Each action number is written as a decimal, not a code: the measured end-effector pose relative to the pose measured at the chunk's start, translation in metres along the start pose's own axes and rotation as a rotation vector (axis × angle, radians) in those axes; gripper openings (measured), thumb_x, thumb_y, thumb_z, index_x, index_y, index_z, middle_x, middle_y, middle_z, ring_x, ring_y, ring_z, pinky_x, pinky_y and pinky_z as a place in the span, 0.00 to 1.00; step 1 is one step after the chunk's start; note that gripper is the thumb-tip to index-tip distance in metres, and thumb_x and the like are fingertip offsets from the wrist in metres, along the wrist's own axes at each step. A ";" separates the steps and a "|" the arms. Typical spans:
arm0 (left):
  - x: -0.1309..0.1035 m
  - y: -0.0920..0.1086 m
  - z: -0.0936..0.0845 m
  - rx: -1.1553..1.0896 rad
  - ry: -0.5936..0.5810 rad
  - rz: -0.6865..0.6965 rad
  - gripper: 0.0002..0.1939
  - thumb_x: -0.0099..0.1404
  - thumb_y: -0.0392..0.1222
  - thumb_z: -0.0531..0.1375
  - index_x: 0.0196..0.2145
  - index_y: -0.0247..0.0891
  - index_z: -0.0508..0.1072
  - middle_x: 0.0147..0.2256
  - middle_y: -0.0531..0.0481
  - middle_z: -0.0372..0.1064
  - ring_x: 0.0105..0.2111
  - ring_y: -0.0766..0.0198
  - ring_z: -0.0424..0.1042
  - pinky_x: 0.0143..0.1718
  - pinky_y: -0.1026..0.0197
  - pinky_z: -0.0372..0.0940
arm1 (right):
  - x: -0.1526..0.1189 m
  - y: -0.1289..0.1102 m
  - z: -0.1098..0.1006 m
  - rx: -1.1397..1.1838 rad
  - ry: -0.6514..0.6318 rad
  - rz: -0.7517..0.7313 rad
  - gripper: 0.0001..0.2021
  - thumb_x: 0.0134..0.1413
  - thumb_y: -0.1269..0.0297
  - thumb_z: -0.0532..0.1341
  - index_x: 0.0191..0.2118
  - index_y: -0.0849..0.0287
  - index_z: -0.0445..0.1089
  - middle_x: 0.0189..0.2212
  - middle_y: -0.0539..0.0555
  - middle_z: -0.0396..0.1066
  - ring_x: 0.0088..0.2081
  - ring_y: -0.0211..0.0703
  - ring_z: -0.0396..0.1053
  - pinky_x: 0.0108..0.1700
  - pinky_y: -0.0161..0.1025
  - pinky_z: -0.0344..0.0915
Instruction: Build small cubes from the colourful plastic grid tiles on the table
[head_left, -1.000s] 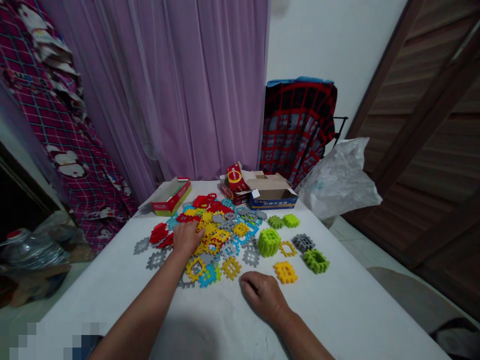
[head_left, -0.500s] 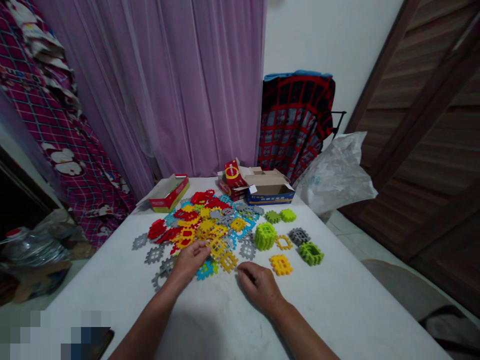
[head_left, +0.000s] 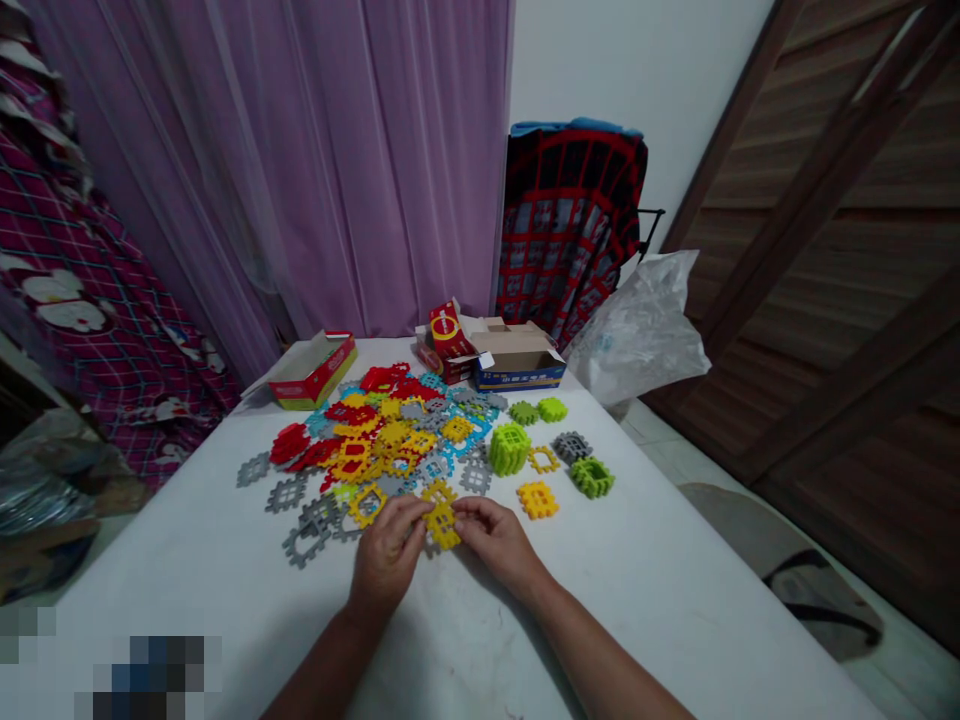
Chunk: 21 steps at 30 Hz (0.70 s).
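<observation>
My left hand (head_left: 388,552) and my right hand (head_left: 501,540) pinch opposite sides of joined yellow interlocking tiles (head_left: 441,518) with toothed edges and window-like openings. The fingers hide part of their edges. Just beyond lies a heap of similar tiles, among them red tiles (head_left: 289,443), yellow tiles (head_left: 354,460) and grey tiles (head_left: 286,493). Right of the heap stands a bright green stack of tiles (head_left: 509,449). Near my right hand lie an orange-yellow tile stack (head_left: 538,500) and a thin yellow frame tile (head_left: 543,459).
A green tile ring (head_left: 592,477) and a dark grey stack (head_left: 572,446) lie farther right on the white table (head_left: 660,610). At the back stand a red-and-green box (head_left: 315,372), a blue box (head_left: 520,373) and a red box (head_left: 448,335). A plastic bag (head_left: 637,325) hangs past the right edge.
My right hand has moved in and taken hold of the yellow tiles, which my left hand alone held before. The tiles have come closer to me. The view has turned slightly right.
</observation>
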<state>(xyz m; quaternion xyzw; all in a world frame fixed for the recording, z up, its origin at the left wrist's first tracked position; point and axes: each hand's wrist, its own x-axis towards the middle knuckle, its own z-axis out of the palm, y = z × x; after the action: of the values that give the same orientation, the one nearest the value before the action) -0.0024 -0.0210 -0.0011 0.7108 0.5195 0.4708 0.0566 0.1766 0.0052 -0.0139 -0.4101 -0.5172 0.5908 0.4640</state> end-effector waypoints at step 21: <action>-0.008 0.008 0.009 0.011 -0.109 0.089 0.14 0.67 0.38 0.53 0.44 0.42 0.77 0.39 0.46 0.79 0.39 0.62 0.79 0.44 0.62 0.73 | -0.019 -0.055 -0.029 -0.907 -0.317 -0.330 0.28 0.39 0.58 0.73 0.50 0.54 0.69 0.45 0.53 0.70 0.46 0.46 0.68 0.48 0.39 0.65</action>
<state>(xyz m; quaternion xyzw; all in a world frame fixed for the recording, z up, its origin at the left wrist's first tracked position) 0.0095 -0.0277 -0.0061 0.7581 0.4860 0.4308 0.0599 0.2161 -0.0051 0.0370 -0.3885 -0.8437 0.2805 0.2422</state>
